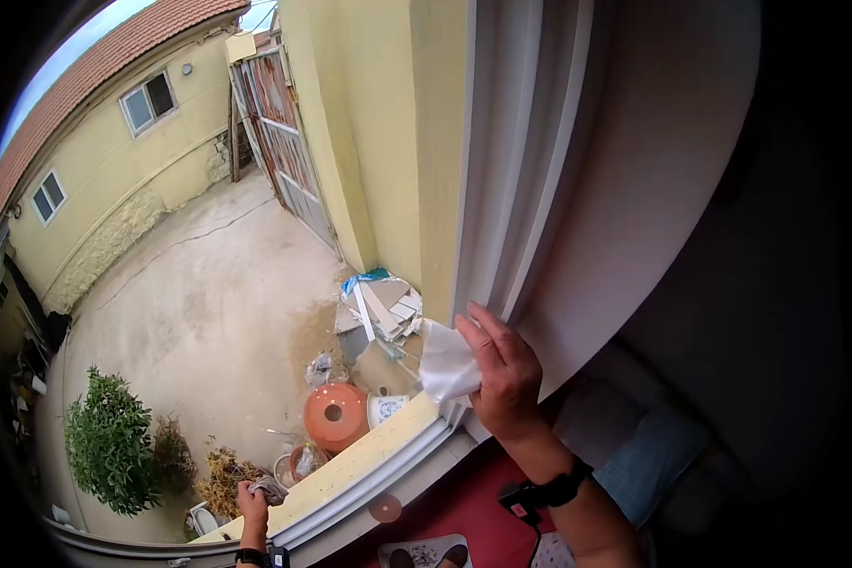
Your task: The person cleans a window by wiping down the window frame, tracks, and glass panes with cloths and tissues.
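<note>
- Right hand (509,383) holds a thin white sheet (445,364) at the white window frame (506,161).
- Left hand (252,511) holds a crumpled greyish-brown cloth (272,489).
- Outside, a round terracotta-orange pot (336,434) stands just beside a white, blue-patterned pot (386,411).

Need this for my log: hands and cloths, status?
Right hand: white cloth, by window frame. Left hand: crumpled cloth, outside. Orange pot beyond sill, seemingly not blocking.

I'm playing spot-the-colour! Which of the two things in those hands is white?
The white sheet in the right hand, beside the upright window frame. The crumpled cloth in the left hand is duller, greyish-brown.
</note>
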A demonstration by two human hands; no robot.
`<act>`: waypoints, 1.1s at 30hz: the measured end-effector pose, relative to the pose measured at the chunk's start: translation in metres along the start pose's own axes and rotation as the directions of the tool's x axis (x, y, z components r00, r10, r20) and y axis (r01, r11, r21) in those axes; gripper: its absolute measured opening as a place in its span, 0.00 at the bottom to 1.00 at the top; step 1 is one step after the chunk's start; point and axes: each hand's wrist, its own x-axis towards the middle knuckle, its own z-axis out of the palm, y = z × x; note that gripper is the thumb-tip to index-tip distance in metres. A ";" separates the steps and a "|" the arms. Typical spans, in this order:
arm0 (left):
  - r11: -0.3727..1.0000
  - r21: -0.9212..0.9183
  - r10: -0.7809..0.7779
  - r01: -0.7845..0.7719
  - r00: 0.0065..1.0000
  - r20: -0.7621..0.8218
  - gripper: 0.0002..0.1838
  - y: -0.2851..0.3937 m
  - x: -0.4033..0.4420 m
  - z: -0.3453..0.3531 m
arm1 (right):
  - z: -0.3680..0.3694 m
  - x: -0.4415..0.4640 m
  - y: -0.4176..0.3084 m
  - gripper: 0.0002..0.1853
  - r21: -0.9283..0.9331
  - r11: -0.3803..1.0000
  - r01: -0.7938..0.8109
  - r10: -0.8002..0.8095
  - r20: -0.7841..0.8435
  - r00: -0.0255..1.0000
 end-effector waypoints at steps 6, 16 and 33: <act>0.954 -0.177 0.210 -0.241 0.962 -0.177 0.13 0.091 -0.028 -0.006 | -0.016 0.016 0.003 0.23 -0.045 0.999 0.007 0.000 0.152 0.988; 0.780 -0.412 0.438 -0.471 0.881 -0.179 0.12 0.207 -0.066 -0.025 | 0.002 0.007 0.009 0.16 -0.096 0.995 0.004 0.015 0.194 0.981; 0.810 -0.503 0.368 -0.302 0.929 0.036 0.15 0.266 -0.115 -0.061 | 0.020 -0.001 0.020 0.15 -0.126 0.989 -0.082 0.116 0.297 0.948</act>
